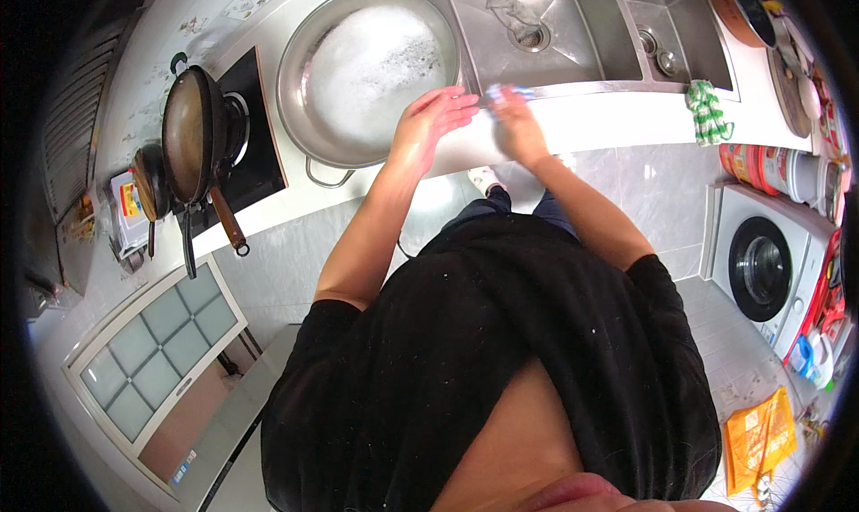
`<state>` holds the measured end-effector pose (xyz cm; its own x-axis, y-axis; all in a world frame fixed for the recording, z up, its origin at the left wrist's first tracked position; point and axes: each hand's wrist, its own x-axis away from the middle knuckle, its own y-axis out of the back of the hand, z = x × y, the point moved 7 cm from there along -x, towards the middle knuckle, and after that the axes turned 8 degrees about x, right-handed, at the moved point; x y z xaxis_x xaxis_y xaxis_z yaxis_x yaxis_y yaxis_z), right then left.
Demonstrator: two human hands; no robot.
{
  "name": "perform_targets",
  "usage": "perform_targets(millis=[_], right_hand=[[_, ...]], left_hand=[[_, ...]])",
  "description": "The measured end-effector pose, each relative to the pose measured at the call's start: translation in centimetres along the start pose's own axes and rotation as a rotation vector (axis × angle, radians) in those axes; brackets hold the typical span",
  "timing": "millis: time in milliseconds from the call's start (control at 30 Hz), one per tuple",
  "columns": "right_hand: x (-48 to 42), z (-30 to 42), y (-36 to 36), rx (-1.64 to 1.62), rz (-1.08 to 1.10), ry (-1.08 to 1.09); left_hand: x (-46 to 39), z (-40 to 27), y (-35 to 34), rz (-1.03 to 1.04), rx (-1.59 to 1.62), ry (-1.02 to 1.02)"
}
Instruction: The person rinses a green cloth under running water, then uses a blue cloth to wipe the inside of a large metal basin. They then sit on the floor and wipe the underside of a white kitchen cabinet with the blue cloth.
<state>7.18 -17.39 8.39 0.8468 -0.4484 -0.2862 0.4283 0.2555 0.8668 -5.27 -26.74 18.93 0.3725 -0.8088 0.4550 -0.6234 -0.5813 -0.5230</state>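
Observation:
A large round steel basin of foamy, soapy water stands on the white countertop, left of a double steel sink. My left hand is raised at the basin's right rim, wet, fingers apart and holding nothing. Just right of it, my right hand grips a small blue-and-white cloth near the sink's front edge; hand and cloth are blurred. A grey mesh strainer bag lies by the drain in the larger sink basin. A green-and-white checked cloth hangs over the counter edge at the right.
At the left, a wok sits on the black hob, its handle towards the counter's front, with a smaller pan beside it. A copper-coloured pot stands right of the sink. Below at the right is a washing machine.

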Motion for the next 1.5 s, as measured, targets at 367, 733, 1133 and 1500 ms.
perform_targets(millis=[367, 733, 1133, 1500], right_hand=[[-0.2, 9.0, -0.2, -0.041, 0.297, 0.448], [-6.2, -5.9, 8.4, -1.823, 0.135, -0.949], [-8.1, -0.7, 10.5, -1.767, 0.490, -0.687], [-8.8, -14.1, 11.9, -1.413, 0.406, -0.763]], left_hand=[[1.4, -2.8, 1.3, -0.099, -0.009, -0.104], [3.0, -2.1, 2.6, -0.095, -0.144, -0.200], [-4.5, -3.8, -6.4, -0.171, -1.085, -0.624], [-10.1, -1.5, -3.1, -0.194, 0.247, -0.113]])
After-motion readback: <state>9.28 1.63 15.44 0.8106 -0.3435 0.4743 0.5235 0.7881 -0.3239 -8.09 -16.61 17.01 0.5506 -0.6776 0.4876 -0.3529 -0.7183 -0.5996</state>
